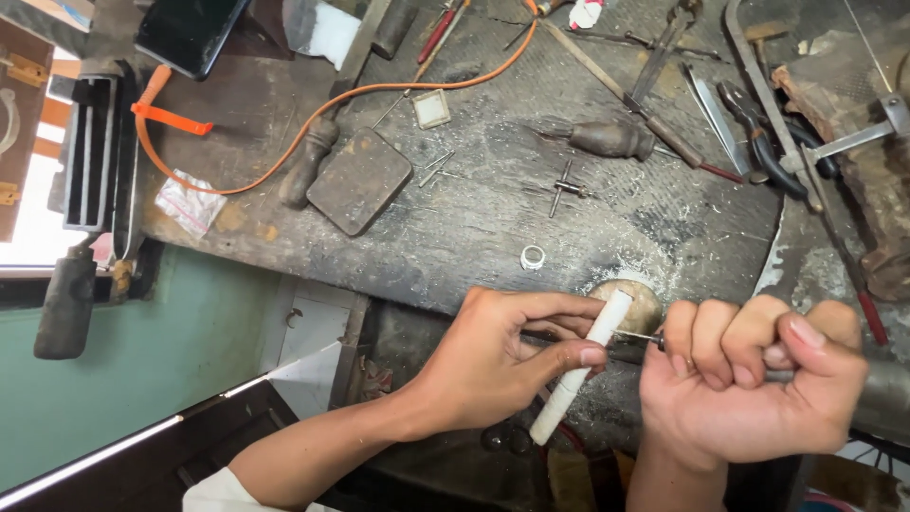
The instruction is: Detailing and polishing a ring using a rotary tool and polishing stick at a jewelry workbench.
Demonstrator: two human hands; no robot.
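Observation:
My left hand (502, 356) grips a long white stick (580, 370), slanted, its upper end resting against a round wooden peg (643, 305) at the bench's front edge. My right hand (749, 379) is closed in a fist around a thin metal tool (637, 336) whose tip touches the stick just below its upper end. White dust lies around the peg. A small white ring (533, 257) sits on the bench just behind my left hand.
The dark, worn workbench (474, 228) holds a flat metal block (359, 180), a wooden-handled tool (612, 139), files, pliers (758, 133), an orange cable (313, 118) and a dark phone (190, 33). A small plastic bag (190, 202) lies at the left edge.

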